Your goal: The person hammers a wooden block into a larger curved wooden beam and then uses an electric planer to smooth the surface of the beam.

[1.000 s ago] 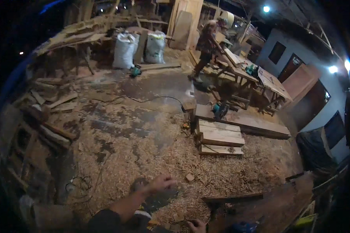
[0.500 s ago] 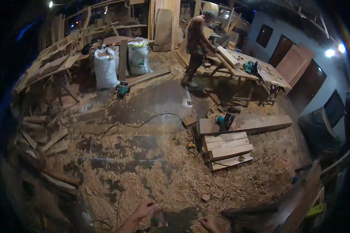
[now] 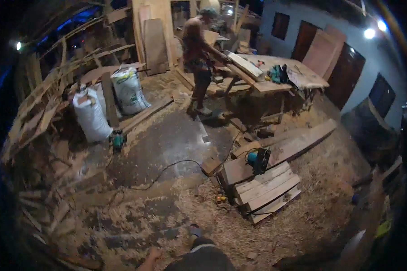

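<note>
While the left hand showed only dimly at the near edge, its grip impossible to tell and the right hand out of view, the planks lay stacked right of centre on shavings. They looked stiff, rough and probably heavy, best lifted by the ends.

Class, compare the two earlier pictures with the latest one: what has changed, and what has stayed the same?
The view has tilted upward. Both hands slid down and out of the picture; only a forearm shows at the lower edge. Nothing was picked up. The stacked planks, white sacks and the person at the bench stayed.
</note>
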`<state>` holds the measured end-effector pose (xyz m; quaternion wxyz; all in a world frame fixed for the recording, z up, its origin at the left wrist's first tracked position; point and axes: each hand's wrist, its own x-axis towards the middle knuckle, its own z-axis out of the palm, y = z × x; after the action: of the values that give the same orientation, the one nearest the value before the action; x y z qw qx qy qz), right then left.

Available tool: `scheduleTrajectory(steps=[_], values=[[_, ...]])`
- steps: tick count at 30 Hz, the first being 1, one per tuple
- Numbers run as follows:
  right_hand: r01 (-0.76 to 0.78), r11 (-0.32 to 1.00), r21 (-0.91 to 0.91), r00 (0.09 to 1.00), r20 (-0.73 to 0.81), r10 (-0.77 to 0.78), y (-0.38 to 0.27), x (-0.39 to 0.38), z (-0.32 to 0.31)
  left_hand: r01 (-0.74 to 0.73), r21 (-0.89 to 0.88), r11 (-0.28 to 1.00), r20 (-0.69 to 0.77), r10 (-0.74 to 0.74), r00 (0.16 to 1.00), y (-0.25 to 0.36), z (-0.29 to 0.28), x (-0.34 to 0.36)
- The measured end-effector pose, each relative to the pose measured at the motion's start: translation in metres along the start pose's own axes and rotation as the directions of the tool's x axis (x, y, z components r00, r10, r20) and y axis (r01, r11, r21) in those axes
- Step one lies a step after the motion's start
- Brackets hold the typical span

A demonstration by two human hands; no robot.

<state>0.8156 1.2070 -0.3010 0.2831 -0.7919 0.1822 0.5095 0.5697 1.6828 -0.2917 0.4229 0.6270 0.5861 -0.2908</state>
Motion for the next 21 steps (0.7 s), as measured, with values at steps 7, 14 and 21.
scheduleTrajectory(steps=[7,14,21], values=[[0.759,0.645,0.085,0.650,-0.142,-0.746,-0.424,-0.006,-0.045,-0.224,0.875,0.430,0.121,0.252,0.960,0.090,-0.160,0.092],[0.801,0.596,-0.059,0.586,-0.123,-0.801,-0.702,0.036,-0.058,-0.270,0.838,0.473,0.182,0.225,0.957,0.308,-0.269,0.275],[0.395,0.894,-0.214,0.903,-0.091,-0.420,-0.763,0.201,-0.070,-0.244,0.323,0.914,-0.114,0.293,0.949,0.616,-0.400,0.424]])
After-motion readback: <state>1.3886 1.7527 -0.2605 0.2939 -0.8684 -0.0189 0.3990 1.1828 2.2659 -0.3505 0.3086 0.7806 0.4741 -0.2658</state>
